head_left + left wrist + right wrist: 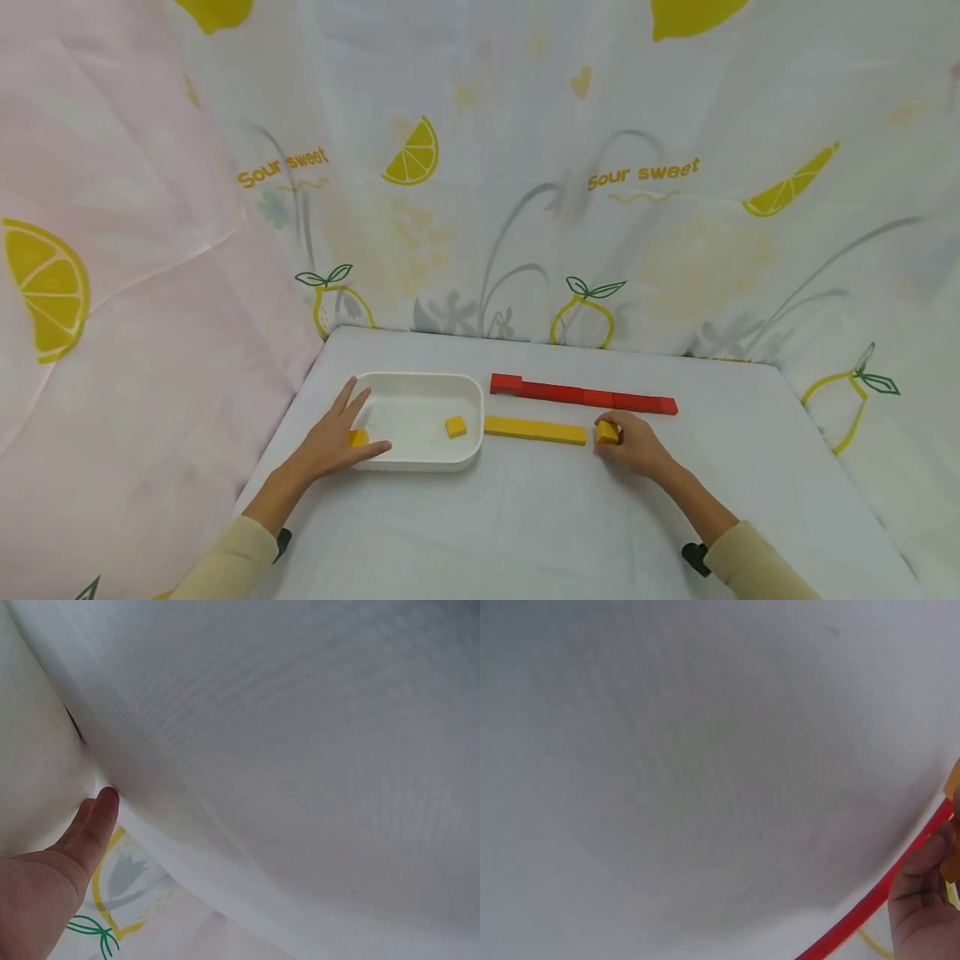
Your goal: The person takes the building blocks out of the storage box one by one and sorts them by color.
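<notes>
My right hand (636,448) pinches a small yellow block (607,432) just right of the end of a yellow row of blocks (534,429). In the right wrist view, the fingers (922,859) curl at the frame's right edge around yellow pieces. My left hand (333,440) lies over the left side of a white tray (423,461), its fingers spread. Inside the tray, one yellow block (455,427) sits toward the right. Another yellow block (358,437) shows between the left thumb and fingers, partly hidden by the hand.
Behind the yellow row, a longer red row of blocks (555,392) runs slantwise across the white-covered table (480,533). Its left end block stands a little higher. Lemon-printed curtains (480,167) hang behind and at both sides.
</notes>
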The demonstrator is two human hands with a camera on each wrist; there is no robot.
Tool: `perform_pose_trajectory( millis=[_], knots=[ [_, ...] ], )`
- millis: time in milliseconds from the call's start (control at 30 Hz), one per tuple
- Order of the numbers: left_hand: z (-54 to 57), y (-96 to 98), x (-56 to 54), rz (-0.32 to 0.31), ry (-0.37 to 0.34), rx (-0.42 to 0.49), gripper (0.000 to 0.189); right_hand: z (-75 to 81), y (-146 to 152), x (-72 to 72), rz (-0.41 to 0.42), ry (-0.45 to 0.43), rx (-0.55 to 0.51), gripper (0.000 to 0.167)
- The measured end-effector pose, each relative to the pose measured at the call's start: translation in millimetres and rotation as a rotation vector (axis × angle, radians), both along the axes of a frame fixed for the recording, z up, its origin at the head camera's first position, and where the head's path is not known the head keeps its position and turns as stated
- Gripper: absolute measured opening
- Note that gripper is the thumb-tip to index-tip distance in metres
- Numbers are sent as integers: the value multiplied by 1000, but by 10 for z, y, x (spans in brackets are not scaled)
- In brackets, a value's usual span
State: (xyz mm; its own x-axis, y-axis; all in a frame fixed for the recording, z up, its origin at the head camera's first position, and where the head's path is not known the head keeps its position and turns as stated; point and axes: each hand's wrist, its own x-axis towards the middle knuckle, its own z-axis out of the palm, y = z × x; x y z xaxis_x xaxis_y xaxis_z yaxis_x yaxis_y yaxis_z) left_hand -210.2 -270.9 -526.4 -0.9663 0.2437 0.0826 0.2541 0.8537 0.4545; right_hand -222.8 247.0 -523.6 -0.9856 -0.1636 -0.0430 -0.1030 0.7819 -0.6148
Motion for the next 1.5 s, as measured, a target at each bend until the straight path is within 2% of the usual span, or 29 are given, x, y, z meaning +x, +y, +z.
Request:
perform_pose_trajectory(
  millis=[167, 367, 500, 867, 1167, 1500],
  knots=[
    [-7, -6, -12, 0, 10, 6, 103, -49, -9, -31, 20, -21, 16, 36],
    [-20, -8, -18, -1, 32, 9, 102, -44, -30, -57, 51, -18, 56, 37],
    [-7, -8, -10, 4, 22, 6, 102, -25, -49, -70, 63, -16, 73, 37],
    [17, 12, 0, 10, 7, 5, 99, -46, -43, -115, 120, -55, 58, 36],
    [19, 10, -20, 14, -6, -2, 99, -54, -12, -168, 99, -136, -2, 39],
    [1, 4, -18, 21, -8, 6, 99, -63, -49, -208, 131, -117, 7, 39]
  ],
)
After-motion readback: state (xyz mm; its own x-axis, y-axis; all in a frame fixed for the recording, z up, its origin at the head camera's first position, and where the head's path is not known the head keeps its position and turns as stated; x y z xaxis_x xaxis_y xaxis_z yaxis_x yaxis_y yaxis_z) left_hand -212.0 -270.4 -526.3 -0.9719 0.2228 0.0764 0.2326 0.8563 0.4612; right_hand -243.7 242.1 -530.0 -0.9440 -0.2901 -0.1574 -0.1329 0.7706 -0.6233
